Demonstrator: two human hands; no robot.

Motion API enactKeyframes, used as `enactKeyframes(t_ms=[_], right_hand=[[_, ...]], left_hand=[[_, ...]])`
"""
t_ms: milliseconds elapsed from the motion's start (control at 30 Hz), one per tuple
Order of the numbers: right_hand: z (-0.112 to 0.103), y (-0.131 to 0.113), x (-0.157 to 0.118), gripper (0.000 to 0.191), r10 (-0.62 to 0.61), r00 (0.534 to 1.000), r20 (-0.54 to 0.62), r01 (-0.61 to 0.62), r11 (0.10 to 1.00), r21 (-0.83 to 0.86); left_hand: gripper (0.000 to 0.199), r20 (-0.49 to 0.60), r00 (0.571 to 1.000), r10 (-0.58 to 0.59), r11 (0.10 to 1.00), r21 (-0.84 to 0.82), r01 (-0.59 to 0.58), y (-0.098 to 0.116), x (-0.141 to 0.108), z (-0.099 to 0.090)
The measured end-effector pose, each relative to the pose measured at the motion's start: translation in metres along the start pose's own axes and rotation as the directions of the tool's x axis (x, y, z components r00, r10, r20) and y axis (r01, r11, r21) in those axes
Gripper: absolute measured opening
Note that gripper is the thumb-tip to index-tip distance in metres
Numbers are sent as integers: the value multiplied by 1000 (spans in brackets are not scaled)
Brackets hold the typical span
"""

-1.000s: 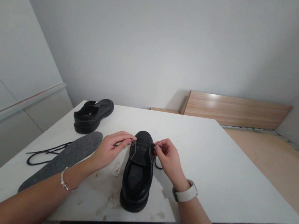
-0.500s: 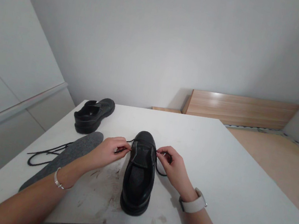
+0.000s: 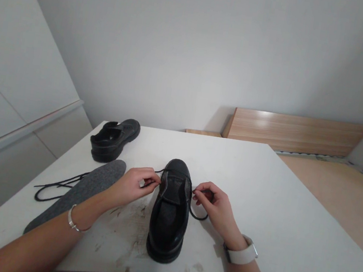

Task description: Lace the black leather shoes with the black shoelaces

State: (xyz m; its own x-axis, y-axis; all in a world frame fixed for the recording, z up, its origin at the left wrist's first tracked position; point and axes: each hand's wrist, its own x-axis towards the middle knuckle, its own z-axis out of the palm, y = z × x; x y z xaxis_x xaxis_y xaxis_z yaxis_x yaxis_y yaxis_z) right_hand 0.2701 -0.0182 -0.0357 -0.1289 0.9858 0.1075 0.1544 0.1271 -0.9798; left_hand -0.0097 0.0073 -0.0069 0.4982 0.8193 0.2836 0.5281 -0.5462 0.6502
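A black shoe [image 3: 167, 237] stands upright in front of me, its toe pointing away and its heel toward me. One black shoelace [image 3: 197, 218] crosses the front of the shoe and loops down on its right. At the shoe's left side, my left hand [image 3: 139, 184] pinches a part of the lace, fingertips against the upper. Just off the right side, my right hand [image 3: 214, 203] holds the lace between thumb and index finger. Which eyelets the lace passes through is too small to tell.
On the white table [image 3: 232, 161], a second black shoe [image 3: 109, 141] sits at the far left. A grey felt insole [image 3: 94, 182] lies nearer, with another black lace [image 3: 46, 199] beside it. Dirt smudges mark the tabletop left of the shoe. A wooden bed frame [image 3: 296, 134] stands beyond the right edge.
My right hand has moved a little right, away from the shoe, with the lace in its fingers. My left hand has stayed nearly in place at the shoe's left side.
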Motion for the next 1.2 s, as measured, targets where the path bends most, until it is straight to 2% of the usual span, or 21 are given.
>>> enactKeyframes(t_ms=[133, 400, 533, 667, 867, 1000, 1200], right_hand=[[7, -2, 2, 28, -8, 1000, 17, 9, 1000, -9], [11, -1, 10, 22, -26, 997, -71, 20, 996, -88], [8, -2, 9, 15, -107, 988, -114, 88, 983, -164], [5, -1, 6, 9, -171, 980, -103, 149, 969, -199], [5, -7, 10, 14, -214, 957, -198, 178, 967, -183], [10, -9, 16, 11, -212, 964, -162, 183, 967, -175], [17, -7, 22, 7, -274, 949, -153, 230, 939, -254]], left_hand=[[16, -9, 1000, -24, 999, -35, 23, -1, 1, 0], [20, 3, 994, -114, 976, -186, 112, -6, 2, 5], [22, -9, 990, -142, 955, -264, 135, -7, 3, 6], [23, -43, 983, -181, 923, -352, 155, -9, 2, 7], [24, -119, 974, -195, 945, -290, 154, -11, 3, 10], [23, -167, 970, -178, 954, -271, 129, -13, 7, 14], [21, -205, 968, -142, 975, -196, 102, -15, 8, 15]])
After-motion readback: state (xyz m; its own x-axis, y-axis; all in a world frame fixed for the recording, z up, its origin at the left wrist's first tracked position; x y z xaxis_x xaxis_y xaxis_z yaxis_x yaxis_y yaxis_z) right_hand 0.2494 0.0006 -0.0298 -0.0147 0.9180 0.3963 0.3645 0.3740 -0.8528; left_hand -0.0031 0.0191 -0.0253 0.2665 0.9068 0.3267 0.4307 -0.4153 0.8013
